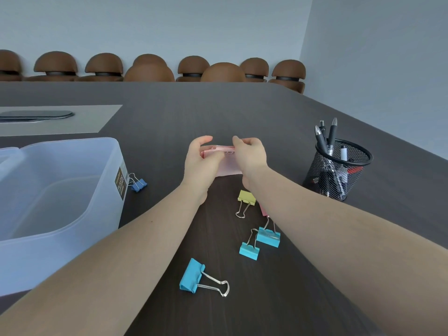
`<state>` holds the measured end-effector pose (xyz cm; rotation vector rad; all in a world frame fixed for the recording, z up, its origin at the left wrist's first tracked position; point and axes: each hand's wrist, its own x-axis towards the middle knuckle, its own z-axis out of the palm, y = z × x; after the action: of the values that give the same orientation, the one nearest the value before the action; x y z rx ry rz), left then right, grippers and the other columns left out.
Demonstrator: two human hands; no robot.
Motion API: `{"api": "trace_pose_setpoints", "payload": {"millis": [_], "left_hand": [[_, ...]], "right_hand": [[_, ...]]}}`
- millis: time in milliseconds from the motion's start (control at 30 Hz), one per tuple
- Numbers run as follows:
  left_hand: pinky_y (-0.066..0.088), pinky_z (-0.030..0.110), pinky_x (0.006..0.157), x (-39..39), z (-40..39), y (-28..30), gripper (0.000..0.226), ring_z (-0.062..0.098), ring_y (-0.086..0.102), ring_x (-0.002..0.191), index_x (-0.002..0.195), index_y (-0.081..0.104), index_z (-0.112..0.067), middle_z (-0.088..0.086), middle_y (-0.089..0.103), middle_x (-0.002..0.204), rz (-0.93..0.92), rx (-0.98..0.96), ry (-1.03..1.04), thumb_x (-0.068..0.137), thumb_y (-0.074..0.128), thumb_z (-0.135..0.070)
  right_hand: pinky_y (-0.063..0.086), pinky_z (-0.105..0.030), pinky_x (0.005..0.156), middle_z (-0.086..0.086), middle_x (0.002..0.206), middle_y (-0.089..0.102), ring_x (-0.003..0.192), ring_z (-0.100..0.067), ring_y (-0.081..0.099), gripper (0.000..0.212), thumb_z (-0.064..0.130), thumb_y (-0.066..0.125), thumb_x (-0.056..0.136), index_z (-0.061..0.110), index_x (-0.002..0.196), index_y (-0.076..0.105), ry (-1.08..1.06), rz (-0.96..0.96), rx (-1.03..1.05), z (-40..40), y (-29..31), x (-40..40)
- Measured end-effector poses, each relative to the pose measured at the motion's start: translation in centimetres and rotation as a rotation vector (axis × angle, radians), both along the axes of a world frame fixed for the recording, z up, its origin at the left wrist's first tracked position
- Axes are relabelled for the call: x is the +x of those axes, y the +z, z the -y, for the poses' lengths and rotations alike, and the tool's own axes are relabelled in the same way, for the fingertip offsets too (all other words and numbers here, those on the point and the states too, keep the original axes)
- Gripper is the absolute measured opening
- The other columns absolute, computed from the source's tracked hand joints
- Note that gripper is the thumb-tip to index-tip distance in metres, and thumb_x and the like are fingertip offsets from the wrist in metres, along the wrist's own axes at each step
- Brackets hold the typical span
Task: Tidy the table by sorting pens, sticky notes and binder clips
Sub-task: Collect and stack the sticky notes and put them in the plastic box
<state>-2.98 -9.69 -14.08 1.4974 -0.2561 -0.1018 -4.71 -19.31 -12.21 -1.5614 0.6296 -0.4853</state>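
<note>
Pink sticky notes sit mid-table, clamped between the left hand and right hand; better to square the edges together before lifting, so no sheet slips.

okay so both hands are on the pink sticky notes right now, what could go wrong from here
1. Both the left hand and right hand pinch the pink sticky notes; loose sheets might peel apart or crease.
2. The right forearm hangs over the yellow binder clip and light blue binder clips; pulling back could sweep them away.
3. The small blue binder clip beside the plastic bin is easily overlooked.
</note>
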Motion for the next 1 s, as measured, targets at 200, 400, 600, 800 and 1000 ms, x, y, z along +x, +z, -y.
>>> {"api": "trace_pose_setpoints", "payload": {"millis": [200, 400, 600, 800, 1000], "left_hand": [[0.052, 0.040, 0.095, 0.6, 1.8, -0.2, 0.043, 0.016, 0.063, 0.106, 0.121, 0.048, -0.018, 0.000, 0.062, 0.112, -0.075, -0.081, 0.082, 0.088, 0.057, -0.045], [0.050, 0.035, 0.086, 1.1, 2.8, -0.4, 0.039, 0.018, 0.057, 0.087, 0.118, 0.045, -0.009, -0.012, 0.048, 0.078, 0.056, 0.004, 0.361, 0.093, 0.053, -0.038], [0.046, 0.030, 0.081, 1.9, 3.0, 0.0, 0.023, 0.018, 0.056, 0.088, 0.088, 0.048, -0.017, -0.007, 0.057, 0.087, 0.048, 0.083, 0.423, 0.096, 0.043, -0.038], [0.053, 0.046, 0.088, 2.1, 3.0, -0.5, 0.023, 0.026, 0.060, 0.086, 0.069, 0.042, -0.020, 0.001, 0.066, 0.089, -0.002, 0.051, 0.405, 0.088, 0.038, -0.033], [0.044, 0.030, 0.068, 1.1, 3.1, -0.1, 0.044, 0.017, 0.058, 0.077, 0.074, 0.043, -0.019, -0.014, 0.057, 0.067, 0.073, 0.191, 0.380, 0.096, 0.029, -0.054]], "right_hand": [[0.049, -0.036, 0.086, -0.003, 0.113, 0.065, 0.101, -0.021, 0.061, 0.047, 0.056, 0.039, 0.093, 0.014, 0.109, 0.054, 0.044, 0.004, 0.111, -0.9, 0.3, 1.0], [0.054, -0.045, 0.091, -0.008, 0.112, 0.069, 0.102, -0.025, 0.066, 0.017, 0.037, 0.054, 0.090, 0.021, 0.088, 0.048, 0.067, -0.010, 0.105, -1.2, -0.5, 1.6], [0.052, -0.041, 0.092, -0.006, 0.111, 0.066, 0.102, -0.024, 0.062, 0.016, 0.028, 0.049, 0.094, 0.014, 0.098, 0.054, 0.034, 0.054, 0.000, -1.4, -0.3, 2.0], [0.049, -0.036, 0.079, -0.006, 0.090, 0.059, 0.083, -0.025, 0.054, 0.015, 0.018, 0.043, 0.089, 0.012, 0.076, 0.048, 0.029, 0.043, 0.063, -1.4, -0.5, 2.2], [0.056, -0.045, 0.088, -0.006, 0.102, 0.071, 0.098, -0.022, 0.066, 0.028, 0.044, 0.049, 0.091, 0.017, 0.085, 0.051, 0.042, 0.095, 0.035, -1.5, -1.0, 1.8]]}}
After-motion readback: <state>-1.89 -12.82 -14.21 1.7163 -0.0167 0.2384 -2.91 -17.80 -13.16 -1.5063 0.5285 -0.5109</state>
